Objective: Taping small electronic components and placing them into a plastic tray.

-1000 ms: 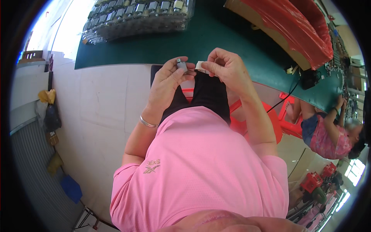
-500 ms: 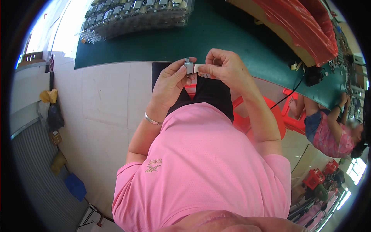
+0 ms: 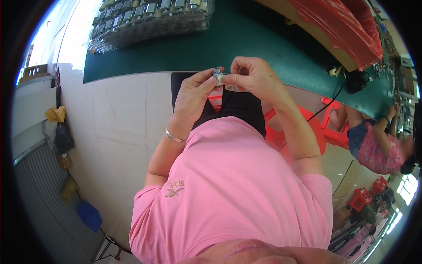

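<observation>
Head view: the left hand [image 3: 192, 91] pinches a small metal fitting [image 3: 216, 71] by the near edge of the green table [image 3: 176, 50]; the right hand [image 3: 258, 80] grips a white strip [image 3: 234, 88] against it. Sticking seems in hand, calling for steady, aligned thumb pressure.

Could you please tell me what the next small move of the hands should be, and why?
Probably the right hand should press the white strip smooth, since it appears to lie against the small metal part that the left hand holds steady between its fingers.
</observation>
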`<control>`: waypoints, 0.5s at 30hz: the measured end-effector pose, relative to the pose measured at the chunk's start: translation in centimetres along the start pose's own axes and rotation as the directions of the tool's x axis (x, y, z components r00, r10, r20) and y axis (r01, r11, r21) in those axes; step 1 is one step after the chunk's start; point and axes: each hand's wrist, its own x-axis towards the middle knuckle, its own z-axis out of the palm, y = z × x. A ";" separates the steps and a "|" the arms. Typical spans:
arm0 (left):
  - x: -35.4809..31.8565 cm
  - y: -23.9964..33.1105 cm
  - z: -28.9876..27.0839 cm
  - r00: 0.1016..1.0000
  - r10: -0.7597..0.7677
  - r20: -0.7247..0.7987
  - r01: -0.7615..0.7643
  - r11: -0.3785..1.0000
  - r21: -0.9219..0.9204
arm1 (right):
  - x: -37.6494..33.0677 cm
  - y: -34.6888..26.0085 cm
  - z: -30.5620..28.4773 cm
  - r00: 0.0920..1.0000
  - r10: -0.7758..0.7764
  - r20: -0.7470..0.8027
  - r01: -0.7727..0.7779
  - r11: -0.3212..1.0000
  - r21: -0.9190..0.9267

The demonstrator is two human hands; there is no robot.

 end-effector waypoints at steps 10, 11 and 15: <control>0.1 -0.2 -0.1 1.000 -0.012 -0.002 0.012 1.000 0.020 | 0.0 -0.1 0.1 1.000 -0.003 0.001 0.003 1.000 -0.018; 0.1 -0.3 -0.2 1.000 -0.013 -0.001 0.013 1.000 0.019 | 0.0 -0.1 0.0 1.000 -0.003 0.000 0.003 1.000 -0.018; 0.1 -0.4 -0.3 1.000 -0.028 0.012 0.028 1.000 0.013 | 0.0 0.0 -0.2 1.000 0.009 -0.001 -0.009 0.996 -0.087</control>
